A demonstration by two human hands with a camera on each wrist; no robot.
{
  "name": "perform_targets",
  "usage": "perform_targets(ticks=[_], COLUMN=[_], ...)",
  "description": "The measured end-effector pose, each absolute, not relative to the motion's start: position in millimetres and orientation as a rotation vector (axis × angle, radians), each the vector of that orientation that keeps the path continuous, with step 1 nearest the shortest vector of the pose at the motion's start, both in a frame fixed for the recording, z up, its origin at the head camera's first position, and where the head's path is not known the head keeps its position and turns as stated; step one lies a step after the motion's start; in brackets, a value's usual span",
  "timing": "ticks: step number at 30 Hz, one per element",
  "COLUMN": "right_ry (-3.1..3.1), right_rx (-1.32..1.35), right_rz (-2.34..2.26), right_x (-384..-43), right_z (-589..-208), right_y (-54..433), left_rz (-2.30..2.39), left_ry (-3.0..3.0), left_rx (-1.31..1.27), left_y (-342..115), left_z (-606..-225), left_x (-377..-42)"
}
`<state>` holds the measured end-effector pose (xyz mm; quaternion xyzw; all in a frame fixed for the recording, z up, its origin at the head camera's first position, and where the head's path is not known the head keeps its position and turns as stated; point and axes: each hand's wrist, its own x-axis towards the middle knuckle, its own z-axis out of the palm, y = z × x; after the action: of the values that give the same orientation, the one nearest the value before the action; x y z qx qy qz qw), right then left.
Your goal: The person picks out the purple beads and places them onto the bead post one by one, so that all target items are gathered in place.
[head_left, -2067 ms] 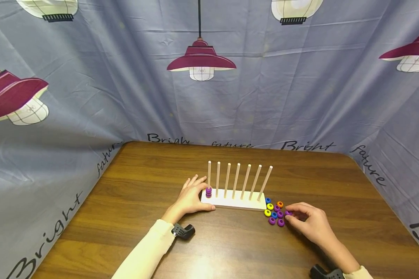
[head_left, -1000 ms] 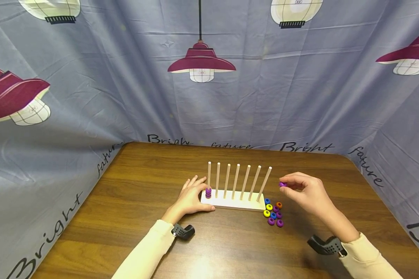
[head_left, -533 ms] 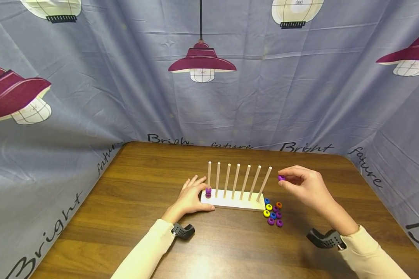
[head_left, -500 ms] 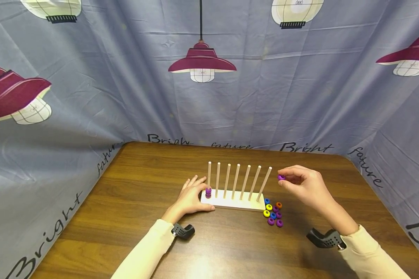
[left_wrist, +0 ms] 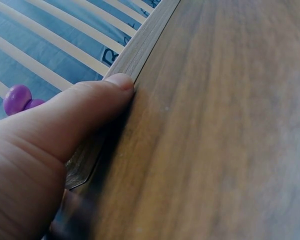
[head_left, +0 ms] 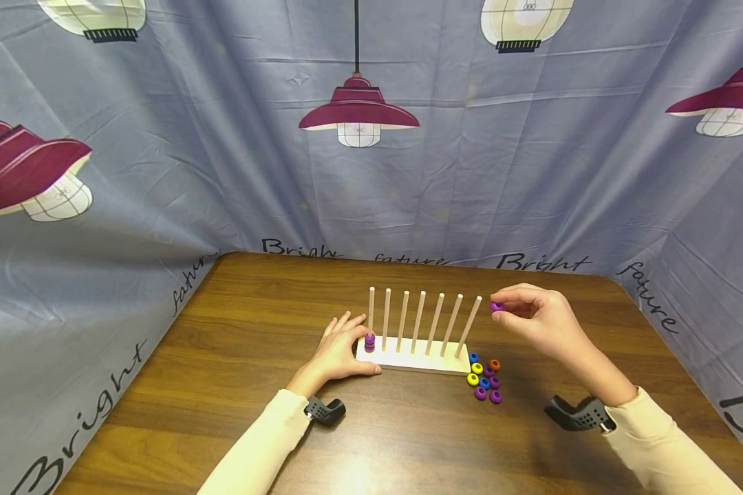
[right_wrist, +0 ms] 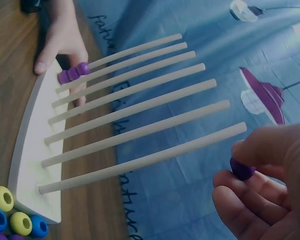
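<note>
A pale wooden peg rack (head_left: 413,355) with a row of upright pegs stands on the table. Purple beads (right_wrist: 72,73) are stacked at the foot of its leftmost peg. My left hand (head_left: 337,352) grips that end of the base, thumb along the front edge and fingers spread behind; the left wrist view shows the thumb (left_wrist: 121,81) against the edge. Raised to the right of the rack, my right hand (head_left: 541,320) pinches a purple bead (right_wrist: 242,169) between thumb and fingers. The bead is level with the upper part of the rightmost peg (right_wrist: 145,157), apart from it.
Loose beads lie by the rack's right end: several purple ones (head_left: 495,397), two yellow (head_left: 472,379), two blue (head_left: 484,383) and an orange one (head_left: 494,365). The wooden table (head_left: 272,295) meets a blue-grey printed curtain (head_left: 235,172) at the back and sides.
My right hand has lifted a purple bead from the loose group and carried it up and slightly left, toward the rightmost peg. The left hand and the rack have stayed put.
</note>
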<state>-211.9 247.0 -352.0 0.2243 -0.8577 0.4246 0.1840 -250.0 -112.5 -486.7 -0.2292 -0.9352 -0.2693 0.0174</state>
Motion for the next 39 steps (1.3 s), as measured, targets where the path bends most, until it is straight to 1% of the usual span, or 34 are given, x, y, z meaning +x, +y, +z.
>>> perform_targets(ticks=[4, 18, 28, 39], right_ry=[-2.427, -2.499, -2.489, -2.515], right_rx=[0.647, 0.699, 0.806, 0.854], right_rz=[1.209, 1.020, 1.048, 1.065], right_x=[-212.6, -225.1, -238.0, -249.4], right_z=[-343.7, -312.2, -306.3, -302.0], right_y=[243.9, 230.3, 210.5, 181.7], left_rz=[-0.844, -0.889, -0.845, -0.849], left_ry=[-2.904, -2.882, -2.903, -2.886], left_rx=[-0.715, -0.718, -0.716, -0.720], left_y=[-112.6, -113.1, -111.7, -111.1], left_z=[-486.3, -485.4, -487.0, -486.2], left_x=[-250.1, -249.6, -250.0, -249.3])
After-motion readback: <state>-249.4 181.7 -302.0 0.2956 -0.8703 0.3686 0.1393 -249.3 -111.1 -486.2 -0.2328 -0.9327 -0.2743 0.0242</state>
